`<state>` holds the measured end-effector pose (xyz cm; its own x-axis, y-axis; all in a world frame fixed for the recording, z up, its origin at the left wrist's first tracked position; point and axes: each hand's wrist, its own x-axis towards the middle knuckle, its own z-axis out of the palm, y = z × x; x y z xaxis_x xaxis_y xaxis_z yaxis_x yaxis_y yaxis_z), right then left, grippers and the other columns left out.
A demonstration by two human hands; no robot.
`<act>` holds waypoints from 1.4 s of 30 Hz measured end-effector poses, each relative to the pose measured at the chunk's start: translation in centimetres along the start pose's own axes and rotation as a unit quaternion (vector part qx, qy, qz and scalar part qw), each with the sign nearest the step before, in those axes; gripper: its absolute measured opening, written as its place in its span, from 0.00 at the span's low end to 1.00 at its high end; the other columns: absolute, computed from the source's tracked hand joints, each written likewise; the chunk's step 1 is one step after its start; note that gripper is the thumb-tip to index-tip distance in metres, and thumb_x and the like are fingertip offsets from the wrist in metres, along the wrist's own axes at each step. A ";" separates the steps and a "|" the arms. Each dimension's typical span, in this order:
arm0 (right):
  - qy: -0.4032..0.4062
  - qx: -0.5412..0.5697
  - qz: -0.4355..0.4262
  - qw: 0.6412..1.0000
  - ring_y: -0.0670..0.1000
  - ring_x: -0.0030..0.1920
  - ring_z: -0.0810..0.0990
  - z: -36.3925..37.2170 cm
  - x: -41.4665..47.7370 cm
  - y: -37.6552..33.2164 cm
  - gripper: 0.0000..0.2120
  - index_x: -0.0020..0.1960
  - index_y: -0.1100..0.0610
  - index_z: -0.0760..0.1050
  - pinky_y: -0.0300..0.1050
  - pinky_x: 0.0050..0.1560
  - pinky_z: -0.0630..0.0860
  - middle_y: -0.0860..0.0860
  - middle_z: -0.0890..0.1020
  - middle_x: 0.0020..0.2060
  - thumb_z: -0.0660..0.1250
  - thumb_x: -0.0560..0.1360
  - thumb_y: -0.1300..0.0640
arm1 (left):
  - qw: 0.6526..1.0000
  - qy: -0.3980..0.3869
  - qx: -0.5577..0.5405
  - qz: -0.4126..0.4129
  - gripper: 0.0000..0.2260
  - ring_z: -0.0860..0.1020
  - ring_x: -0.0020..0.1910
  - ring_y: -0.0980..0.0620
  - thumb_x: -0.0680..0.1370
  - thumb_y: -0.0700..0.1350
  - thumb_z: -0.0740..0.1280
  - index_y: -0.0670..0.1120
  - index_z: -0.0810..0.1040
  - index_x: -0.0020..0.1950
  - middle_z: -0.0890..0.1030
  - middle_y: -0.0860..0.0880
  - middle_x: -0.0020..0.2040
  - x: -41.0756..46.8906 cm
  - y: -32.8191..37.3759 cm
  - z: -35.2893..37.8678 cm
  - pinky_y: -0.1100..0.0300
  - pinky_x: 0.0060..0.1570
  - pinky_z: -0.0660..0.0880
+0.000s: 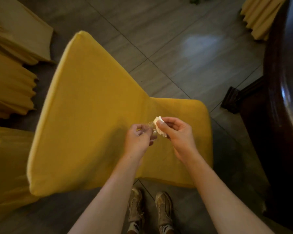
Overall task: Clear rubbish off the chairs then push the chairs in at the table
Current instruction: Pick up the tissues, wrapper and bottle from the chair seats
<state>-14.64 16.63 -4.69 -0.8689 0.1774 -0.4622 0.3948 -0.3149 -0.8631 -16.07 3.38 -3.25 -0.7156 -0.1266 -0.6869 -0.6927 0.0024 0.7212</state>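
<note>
A chair in a yellow cover (91, 102) stands right in front of me, its tall back on the left and its seat toward the right. Both hands hover over the seat. My right hand (174, 132) pinches a crumpled white tissue (158, 126) between thumb and fingers. My left hand (139, 138) grips a scrap of clear plastic wrapper (148, 128) that touches the tissue. Nothing else lies on the visible part of the seat.
A dark polished wooden table (277, 92) curves along the right edge, its carved foot (230, 100) on the grey tiled floor. More yellow-covered chairs stand at the left (8, 85) and top right (259, 16). My shoes (150, 205) stand just behind the chair.
</note>
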 end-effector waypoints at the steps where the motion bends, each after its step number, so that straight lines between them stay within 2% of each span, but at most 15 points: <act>1: -0.005 -0.014 -0.015 1.000 0.55 0.50 0.86 0.3 -0.9 -1.5 0.11 0.54 0.59 0.83 0.45 0.49 0.83 0.56 0.87 0.48 0.76 0.72 0.59 | 1.000 -0.010 -0.027 -0.002 0.12 0.86 0.42 0.52 0.76 0.43 0.73 0.48 0.75 0.58 0.87 0.47 0.46 -0.9 1.3 0.2 0.58 0.41 0.82; 4: 0.013 -0.043 -0.069 0.997 0.53 0.49 0.87 1.5 -3.1 -6.1 0.10 0.54 0.60 0.83 0.44 0.48 0.83 0.54 0.88 0.47 0.76 0.74 0.59 | 0.994 -0.054 -0.092 0.000 0.15 0.85 0.44 0.50 0.75 0.42 0.74 0.48 0.78 0.61 0.87 0.44 0.48 -4.1 5.8 0.3 0.57 0.47 0.82; 7: 0.035 -0.076 -0.127 0.988 0.51 0.49 0.87 3.3 -4.9 -10.6 0.09 0.54 0.59 0.84 0.46 0.49 0.84 0.52 0.88 0.47 0.75 0.75 0.58 | 0.983 -0.112 -0.143 0.036 0.13 0.85 0.44 0.49 0.79 0.47 0.70 0.42 0.81 0.61 0.87 0.44 0.47 -7.1 10.5 -0.3 0.55 0.48 0.82; 9: 0.043 -0.107 -0.164 0.980 0.51 0.49 0.86 4.8 -5.9 -13.3 0.09 0.55 0.58 0.84 0.48 0.51 0.84 0.52 0.87 0.48 0.74 0.76 0.59 | 0.979 -0.140 -0.126 0.075 0.14 0.86 0.46 0.48 0.78 0.50 0.70 0.42 0.82 0.59 0.87 0.43 0.49 -8.8 13.5 -1.1 0.54 0.49 0.83; 11: 0.048 -0.129 -0.196 0.971 0.51 0.51 0.85 6.7 -6.6 -15.5 0.08 0.55 0.56 0.85 0.48 0.52 0.83 0.53 0.85 0.51 0.73 0.77 0.59 | 0.978 -0.139 -0.097 0.119 0.12 0.86 0.48 0.47 0.77 0.48 0.72 0.44 0.81 0.58 0.87 0.43 0.49 -10.1 16.2 -2.5 0.55 0.48 0.83; 15: 0.065 -0.161 -0.252 0.952 0.45 0.49 0.84 11.6 -7.2 -18.6 0.06 0.52 0.49 0.85 0.39 0.48 0.81 0.49 0.83 0.51 0.72 0.77 0.57 | 0.968 -0.149 -0.067 0.190 0.10 0.86 0.48 0.46 0.79 0.45 0.70 0.44 0.82 0.58 0.87 0.43 0.48 -11.0 20.9 -6.8 0.53 0.49 0.83; 17: 0.087 -0.157 -0.263 0.948 0.46 0.48 0.85 14.7 -7.1 -19.4 0.05 0.50 0.48 0.84 0.40 0.47 0.81 0.50 0.85 0.49 0.72 0.77 0.57 | 0.961 -0.165 -0.063 0.212 0.08 0.86 0.47 0.44 0.79 0.42 0.70 0.42 0.82 0.57 0.87 0.41 0.46 -10.6 22.8 -9.9 0.55 0.46 0.83; 19: 0.108 -0.142 -0.256 0.950 0.49 0.46 0.86 18.2 -7.0 -19.7 0.04 0.50 0.50 0.84 0.44 0.47 0.82 0.51 0.87 0.46 0.72 0.77 0.57 | 0.957 -0.180 -0.052 0.221 0.07 0.86 0.47 0.41 0.79 0.41 0.70 0.42 0.83 0.56 0.87 0.40 0.45 -9.9 24.4 -13.5 0.54 0.45 0.83; 23: 0.153 -0.092 -0.222 0.958 0.52 0.44 0.85 25.3 -6.5 -19.9 0.05 0.48 0.47 0.83 0.47 0.43 0.84 0.50 0.87 0.42 0.69 0.79 0.56 | 0.956 -0.187 -0.013 0.225 0.06 0.85 0.48 0.39 0.79 0.39 0.69 0.42 0.82 0.55 0.86 0.38 0.47 -7.5 27.1 -21.2 0.46 0.50 0.82; 27: 0.185 -0.104 -0.189 0.959 0.49 0.39 0.83 30.4 -5.8 -19.4 0.06 0.47 0.47 0.81 0.56 0.44 0.84 0.55 0.86 0.41 0.67 0.80 0.55 | 0.960 -0.184 -0.008 0.209 0.08 0.86 0.45 0.45 0.79 0.40 0.70 0.43 0.82 0.57 0.86 0.39 0.46 -5.3 28.9 -27.3 0.57 0.41 0.82; 31: 0.222 -0.178 -0.163 0.945 0.49 0.38 0.82 32.7 -4.6 -18.7 0.06 0.46 0.48 0.80 0.60 0.47 0.82 0.52 0.84 0.37 0.66 0.80 0.54 | 0.965 -0.172 0.011 0.199 0.09 0.86 0.45 0.46 0.78 0.41 0.70 0.43 0.81 0.59 0.87 0.42 0.46 -2.3 30.2 -31.1 0.57 0.41 0.82; 34: 0.236 -0.266 -0.135 0.925 0.53 0.46 0.84 33.1 -2.8 -18.6 0.05 0.50 0.51 0.81 0.57 0.53 0.81 0.52 0.86 0.44 0.66 0.80 0.53 | 0.969 -0.158 0.023 0.187 0.09 0.86 0.44 0.47 0.78 0.41 0.70 0.43 0.81 0.59 0.86 0.42 0.47 0.8 31.4 -32.4 0.56 0.41 0.83; 36: 0.245 -0.303 -0.118 0.913 0.52 0.50 0.84 33.1 -1.0 -18.8 0.09 0.54 0.53 0.81 0.48 0.54 0.79 0.52 0.86 0.49 0.66 0.79 0.51 | 0.971 -0.151 0.030 0.181 0.10 0.86 0.43 0.47 0.78 0.40 0.70 0.43 0.81 0.59 0.86 0.42 0.47 3.2 32.3 -32.8 0.55 0.41 0.83; 40: 0.265 -0.354 -0.110 0.890 0.48 0.49 0.82 33.1 3.8 -19.8 0.14 0.59 0.56 0.81 0.29 0.44 0.70 0.51 0.85 0.49 0.66 0.79 0.50 | 0.969 -0.143 0.069 0.188 0.09 0.86 0.43 0.47 0.77 0.41 0.71 0.45 0.82 0.58 0.86 0.43 0.47 8.9 34.6 -32.0 0.48 0.47 0.84; 42: 0.272 -0.366 -0.103 0.884 0.51 0.53 0.83 33.0 6.7 -20.5 0.15 0.61 0.58 0.80 0.33 0.49 0.74 0.52 0.85 0.51 0.66 0.79 0.50 | 0.963 -0.146 0.098 0.203 0.08 0.86 0.44 0.47 0.77 0.42 0.71 0.47 0.82 0.56 0.86 0.44 0.47 12.2 36.5 -31.0 0.47 0.47 0.84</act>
<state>-38.38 -6.54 16.63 -0.7511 0.6456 -0.1382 0.5057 0.4280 -0.7490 -47.29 -28.81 17.45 -0.9063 0.2074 -0.3683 -0.3338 0.1832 0.9247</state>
